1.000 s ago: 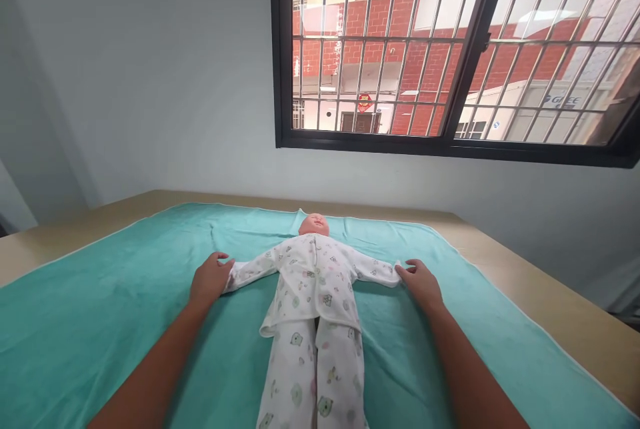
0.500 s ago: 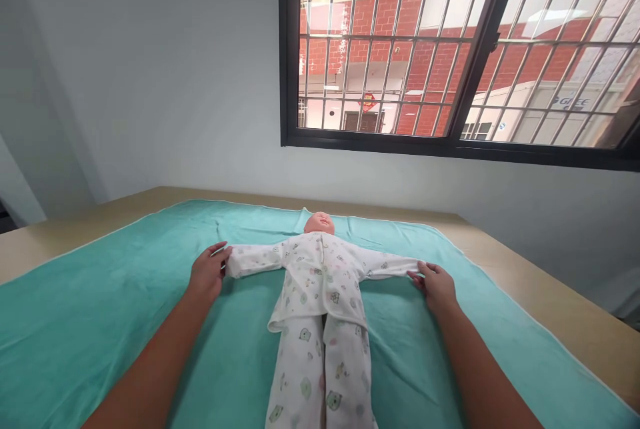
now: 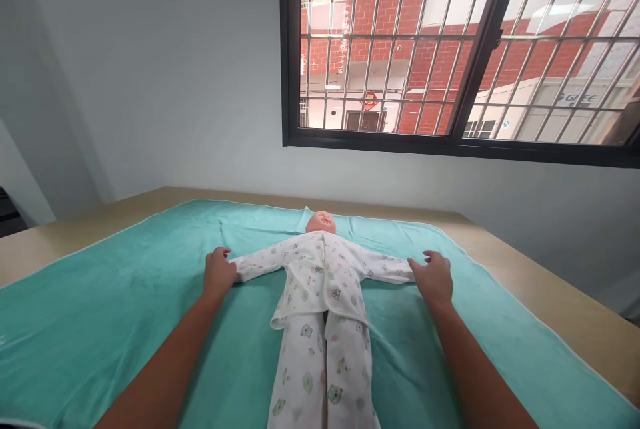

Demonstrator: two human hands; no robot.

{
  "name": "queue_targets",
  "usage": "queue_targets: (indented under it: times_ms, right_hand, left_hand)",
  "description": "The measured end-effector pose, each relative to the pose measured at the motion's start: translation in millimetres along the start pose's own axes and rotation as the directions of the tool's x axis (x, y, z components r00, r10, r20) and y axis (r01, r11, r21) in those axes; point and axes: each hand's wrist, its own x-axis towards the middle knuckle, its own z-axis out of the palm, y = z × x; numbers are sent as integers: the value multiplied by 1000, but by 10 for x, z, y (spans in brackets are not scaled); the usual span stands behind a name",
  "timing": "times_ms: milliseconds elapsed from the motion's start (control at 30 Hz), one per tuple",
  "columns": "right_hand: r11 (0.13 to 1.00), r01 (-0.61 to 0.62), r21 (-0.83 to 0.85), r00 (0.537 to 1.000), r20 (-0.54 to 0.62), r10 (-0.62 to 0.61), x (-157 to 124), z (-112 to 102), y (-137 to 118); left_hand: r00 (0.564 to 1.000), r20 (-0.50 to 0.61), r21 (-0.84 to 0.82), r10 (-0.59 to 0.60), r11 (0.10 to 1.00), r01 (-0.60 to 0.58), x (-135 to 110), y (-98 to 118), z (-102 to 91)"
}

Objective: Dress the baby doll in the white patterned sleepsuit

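Note:
A baby doll (image 3: pixel 321 222) lies on its back, its head at the far end. It wears a white long-sleeved top (image 3: pixel 320 269) with small animal prints and matching trousers (image 3: pixel 305 369); both sleeves stretch out sideways. At the end of the sleeve on the left is my left hand (image 3: pixel 220 275), its thumb side against the cuff and its fingers slightly curled, apart from the thumb. My right hand (image 3: pixel 435 280) is at the other cuff, thumb touching the sleeve end and fingers raised away from it. The doll's own hands are not visible.
A teal blanket (image 3: pixel 150 282) with a pale edge lies under the doll, slightly wrinkled. It covers most of a light wooden table (image 3: pixel 565 289). Behind stand a grey-white wall (image 3: pixel 200 82) and a black-framed window (image 3: pixel 370 141) with metal bars.
Both hands have loosened from the cuffs and turned, fingers lifting. The left hand has moved slightly right, and the sleeve on that side now slopes lower at its end.

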Motion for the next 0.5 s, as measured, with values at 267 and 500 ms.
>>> queue_targets:
  times_ms: [267,500]
  right_hand:
    - [790,610,59,496,749,-439,-1351,-90,-809]
    - [631,770,98,391,709,-587,-1637,-270,-724]
  left_hand:
    - [875,374,-27,307,947,-321,-1067,567,-119]
    - [776,489,-35,398,898,-438,-1666,735,-223]
